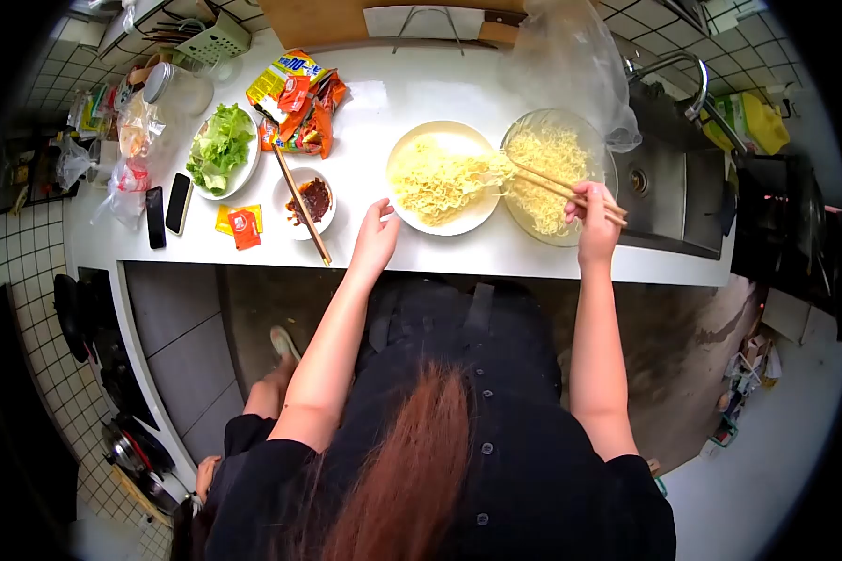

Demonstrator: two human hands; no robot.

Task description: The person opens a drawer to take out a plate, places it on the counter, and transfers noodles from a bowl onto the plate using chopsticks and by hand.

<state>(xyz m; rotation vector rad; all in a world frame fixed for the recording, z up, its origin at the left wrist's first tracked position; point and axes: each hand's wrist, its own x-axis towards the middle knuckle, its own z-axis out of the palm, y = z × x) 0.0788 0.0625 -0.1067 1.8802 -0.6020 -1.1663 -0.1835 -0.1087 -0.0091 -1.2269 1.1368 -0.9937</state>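
My right hand [596,217] is closed round a pair of wooden chopsticks [561,187]. Their tips meet noodles stretched between a glass bowl [610,173] and a white plate [419,134]. Noodles [430,182] lie on the plate, and more noodles [544,159] fill the glass bowl. Beside the plate's left edge is my left hand [376,234], its fingers apart and nothing in them. A small bowl of dark red sauce [311,204] stands to its left, with another pair of chopsticks [299,201] across it.
Lettuce [223,150] on a plate, two phones [179,204], small sachets [243,227] and colourful packets [299,103] are on the left. A plastic bag [571,65] and a sink [660,178] are on the right. Another person's leg [269,393] shows below the counter.
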